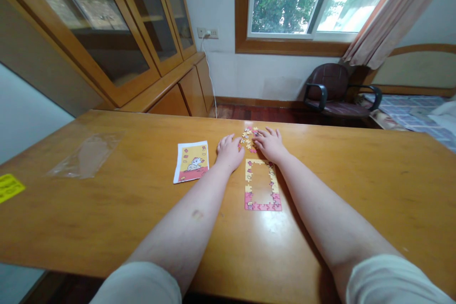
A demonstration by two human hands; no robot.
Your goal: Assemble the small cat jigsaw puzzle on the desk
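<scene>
Left hand [230, 153] and right hand [272, 146], fingers spread, flanked loose jigsaw pieces [248, 142], the puzzle border [263, 207] nearer. Sorting seemed underway; the next move called for pinching one.

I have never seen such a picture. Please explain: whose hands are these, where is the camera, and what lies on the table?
No machine here: the left hand and right hand are a person's own. A camera on that person's head looks forward and down. On the wooden table lie a puzzle border with an open middle, loose pieces beyond it, a printed sheet and a clear plastic wrapper. Both hands are at the loose pieces; I cannot tell whether either holds one.
</scene>
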